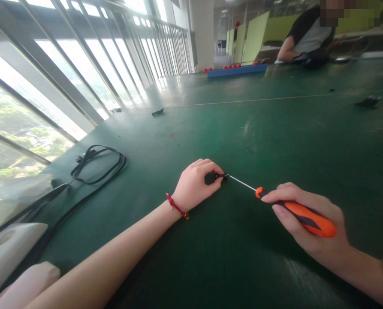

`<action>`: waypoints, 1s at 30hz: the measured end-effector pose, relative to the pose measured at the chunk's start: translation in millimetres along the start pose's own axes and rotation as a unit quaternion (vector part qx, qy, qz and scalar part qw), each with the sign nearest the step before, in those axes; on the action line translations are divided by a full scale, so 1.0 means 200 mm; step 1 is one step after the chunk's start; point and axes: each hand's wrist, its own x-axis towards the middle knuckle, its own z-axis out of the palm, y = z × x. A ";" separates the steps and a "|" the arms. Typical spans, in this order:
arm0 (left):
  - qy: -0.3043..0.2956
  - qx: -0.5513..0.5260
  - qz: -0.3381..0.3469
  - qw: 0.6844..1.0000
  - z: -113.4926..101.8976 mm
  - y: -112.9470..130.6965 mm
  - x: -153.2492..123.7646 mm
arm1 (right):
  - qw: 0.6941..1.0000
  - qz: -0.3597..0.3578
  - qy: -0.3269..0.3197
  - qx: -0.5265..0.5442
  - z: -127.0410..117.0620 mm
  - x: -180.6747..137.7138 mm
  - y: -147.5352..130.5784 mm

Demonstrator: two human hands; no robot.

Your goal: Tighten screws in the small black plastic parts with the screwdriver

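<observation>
My left hand [196, 184] rests on the green table [275, 137] with its fingers curled around a small black part [217, 177], pinned at the fingertips. A red string bracelet circles that wrist. My right hand [310, 225] grips the orange and black handle of a screwdriver [302, 216]. Its thin metal shaft runs left and its tip meets the small black part.
A looped black cable [98, 165] lies at the left near the windows. A white object [7, 253] sits at the lower left corner. Small black pieces [158, 112] [368, 101] lie farther back. A blue tray [236, 70] with red items and a seated person [307, 36] are at the far end.
</observation>
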 end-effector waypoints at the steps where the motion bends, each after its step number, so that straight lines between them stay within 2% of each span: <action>1: -0.003 0.002 0.000 1.000 0.00 0.00 0.00 | 1.000 -0.001 0.001 0.002 0.00 0.00 0.00; 8: -0.001 -0.002 -0.004 1.000 0.00 0.00 0.00 | 1.000 -0.004 0.000 0.005 0.00 0.00 0.00; 18: -0.008 -0.071 -0.055 0.996 -0.01 -0.01 0.02 | 1.000 -0.012 -0.002 -0.008 0.00 0.00 0.01; 30: -0.015 -0.008 -0.010 1.000 0.00 -0.01 0.00 | 1.000 -0.017 -0.003 -0.002 -0.01 0.00 0.02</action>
